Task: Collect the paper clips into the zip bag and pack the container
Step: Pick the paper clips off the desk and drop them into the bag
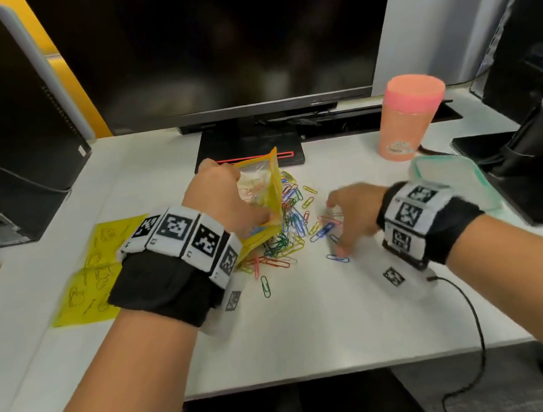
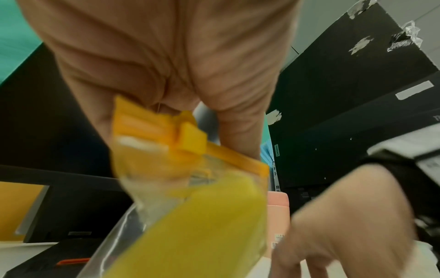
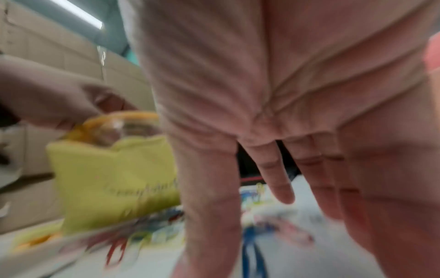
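Note:
My left hand (image 1: 224,198) grips the top of a yellow zip bag (image 1: 262,189), held upright on the white desk with its mouth open; some clips show through its clear side. The bag's orange zip strip (image 2: 166,131) sits under my palm in the left wrist view. A heap of coloured paper clips (image 1: 292,230) lies right of the bag. My right hand (image 1: 348,220) hovers over the clips with fingers (image 3: 278,178) spread and straight, blurred, holding nothing I can see. A clear container with a green rim (image 1: 453,178) sits behind my right wrist.
A pink cylindrical tumbler (image 1: 407,118) stands at the back right. A monitor stand (image 1: 248,146) is behind the bag. A yellow printed sheet (image 1: 99,273) lies on the left. A black cable (image 1: 467,311) trails off the desk's front right edge.

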